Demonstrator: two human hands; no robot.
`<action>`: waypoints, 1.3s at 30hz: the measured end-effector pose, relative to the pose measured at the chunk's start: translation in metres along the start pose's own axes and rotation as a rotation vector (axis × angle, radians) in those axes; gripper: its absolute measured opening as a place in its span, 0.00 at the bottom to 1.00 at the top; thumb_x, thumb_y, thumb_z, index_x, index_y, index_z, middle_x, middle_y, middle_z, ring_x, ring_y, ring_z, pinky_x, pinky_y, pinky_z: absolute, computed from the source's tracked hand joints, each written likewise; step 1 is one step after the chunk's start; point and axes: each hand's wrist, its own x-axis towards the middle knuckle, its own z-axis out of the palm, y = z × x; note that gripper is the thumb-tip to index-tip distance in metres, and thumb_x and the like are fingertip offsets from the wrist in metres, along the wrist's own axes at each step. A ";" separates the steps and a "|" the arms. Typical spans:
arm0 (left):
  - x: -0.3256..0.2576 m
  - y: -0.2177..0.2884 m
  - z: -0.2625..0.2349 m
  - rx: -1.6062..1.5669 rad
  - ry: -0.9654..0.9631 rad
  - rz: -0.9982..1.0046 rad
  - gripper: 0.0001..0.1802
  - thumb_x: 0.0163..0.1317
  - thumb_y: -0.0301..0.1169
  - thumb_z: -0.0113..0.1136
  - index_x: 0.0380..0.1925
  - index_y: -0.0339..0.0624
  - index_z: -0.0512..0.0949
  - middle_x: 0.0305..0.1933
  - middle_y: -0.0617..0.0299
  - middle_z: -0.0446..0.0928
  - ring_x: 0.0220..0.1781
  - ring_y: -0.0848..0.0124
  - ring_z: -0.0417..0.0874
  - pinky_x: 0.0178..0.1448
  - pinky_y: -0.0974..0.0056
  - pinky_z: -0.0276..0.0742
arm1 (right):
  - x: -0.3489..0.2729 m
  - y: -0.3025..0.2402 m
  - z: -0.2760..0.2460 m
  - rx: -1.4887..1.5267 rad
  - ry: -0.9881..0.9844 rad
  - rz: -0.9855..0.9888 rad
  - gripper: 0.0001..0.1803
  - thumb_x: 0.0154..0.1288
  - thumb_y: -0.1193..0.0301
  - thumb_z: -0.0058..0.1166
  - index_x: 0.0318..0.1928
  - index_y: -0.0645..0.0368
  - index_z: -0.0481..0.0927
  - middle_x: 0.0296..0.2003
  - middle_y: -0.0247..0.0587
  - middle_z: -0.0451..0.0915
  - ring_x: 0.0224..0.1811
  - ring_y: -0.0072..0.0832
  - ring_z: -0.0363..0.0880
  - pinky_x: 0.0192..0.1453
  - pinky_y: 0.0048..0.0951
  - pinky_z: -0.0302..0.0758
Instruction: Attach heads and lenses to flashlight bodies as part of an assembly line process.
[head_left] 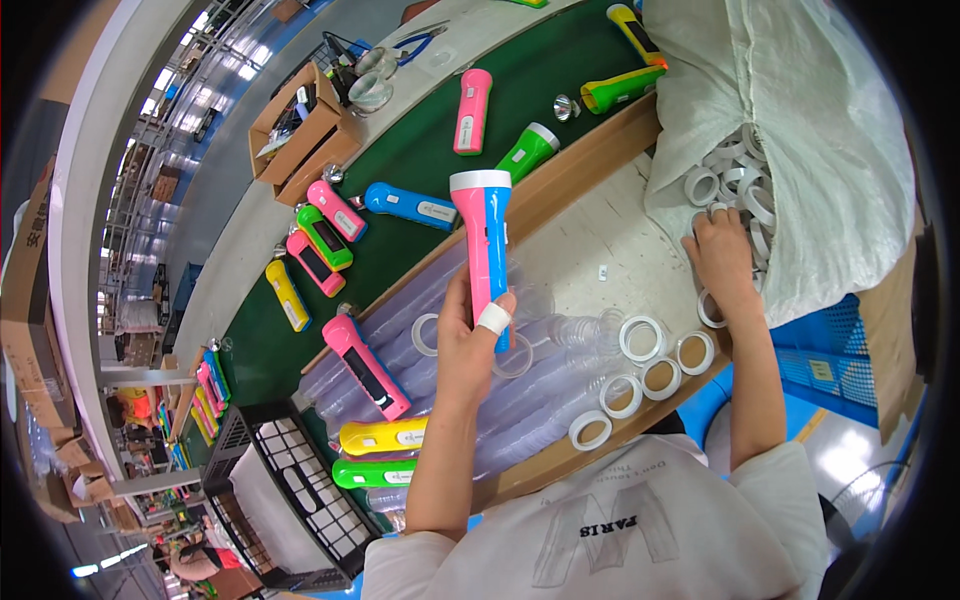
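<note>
My left hand point(468, 345) is wrapped round the handle of a pink and blue flashlight point(484, 235), held upright with its white-rimmed head at the top. White tape covers the thumb. At the mouth of a white woven sack point(820, 90), my right hand point(722, 255) has its fingers bent onto the loose white plastic rings point(760, 205); the fingertips are partly hidden among them. Below the left hand, clear plastic lenses in long nested stacks point(530, 400) lie in a cardboard tray point(590, 180). Several more white rings point(640, 340) rest along the tray's near right side.
Flashlights, among them a pink one point(473, 110) and a blue one point(410, 205), lie across the green belt point(390, 130). A small carton point(310, 130) and pliers point(420, 42) sit beyond it. A black crate point(300, 500) stands at lower left, a blue crate point(825, 355) under the sack.
</note>
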 end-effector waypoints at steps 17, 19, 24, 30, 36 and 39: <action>0.071 -0.011 -0.030 1.309 -0.141 0.685 0.21 0.51 0.30 0.65 0.48 0.43 0.79 0.50 0.55 0.73 0.53 0.55 0.71 0.56 0.54 0.71 | 0.021 -0.122 -0.008 0.794 0.159 -0.421 0.29 0.50 0.72 0.67 0.52 0.61 0.71 0.49 0.53 0.74 0.49 0.52 0.70 0.52 0.45 0.71; 0.070 -0.015 -0.020 1.431 -0.081 0.714 0.19 0.50 0.29 0.66 0.46 0.44 0.81 0.47 0.55 0.73 0.51 0.57 0.71 0.52 0.53 0.70 | 0.020 -0.128 -0.011 0.811 0.156 -0.431 0.30 0.50 0.72 0.67 0.53 0.62 0.70 0.48 0.53 0.75 0.50 0.52 0.70 0.53 0.45 0.71; 0.078 -0.017 -0.022 1.498 -0.073 0.705 0.10 0.50 0.28 0.66 0.34 0.42 0.84 0.36 0.60 0.74 0.44 0.61 0.73 0.43 0.53 0.67 | 0.019 -0.124 -0.007 0.821 0.198 -0.457 0.31 0.49 0.75 0.65 0.55 0.63 0.68 0.49 0.54 0.75 0.51 0.53 0.70 0.54 0.47 0.70; 0.076 0.014 0.002 0.712 -0.035 0.321 0.09 0.59 0.30 0.64 0.37 0.37 0.84 0.25 0.62 0.77 0.26 0.73 0.74 0.30 0.67 0.68 | 0.023 -0.120 -0.009 0.827 0.164 -0.451 0.35 0.49 0.74 0.65 0.57 0.67 0.65 0.49 0.61 0.72 0.52 0.56 0.69 0.57 0.45 0.70; 0.161 0.001 0.019 0.748 0.017 0.678 0.13 0.59 0.35 0.66 0.38 0.36 0.82 0.28 0.55 0.79 0.25 0.68 0.76 0.31 0.65 0.72 | 0.027 -0.116 -0.016 1.030 0.042 -0.330 0.37 0.50 0.76 0.64 0.61 0.65 0.62 0.50 0.60 0.72 0.53 0.54 0.71 0.56 0.44 0.72; 0.236 0.000 0.019 1.285 0.138 0.752 0.17 0.61 0.35 0.61 0.51 0.48 0.79 0.46 0.51 0.79 0.50 0.56 0.79 0.52 0.56 0.75 | 0.027 -0.119 -0.018 1.092 0.013 -0.308 0.37 0.50 0.78 0.62 0.62 0.63 0.62 0.53 0.60 0.70 0.53 0.55 0.71 0.56 0.44 0.72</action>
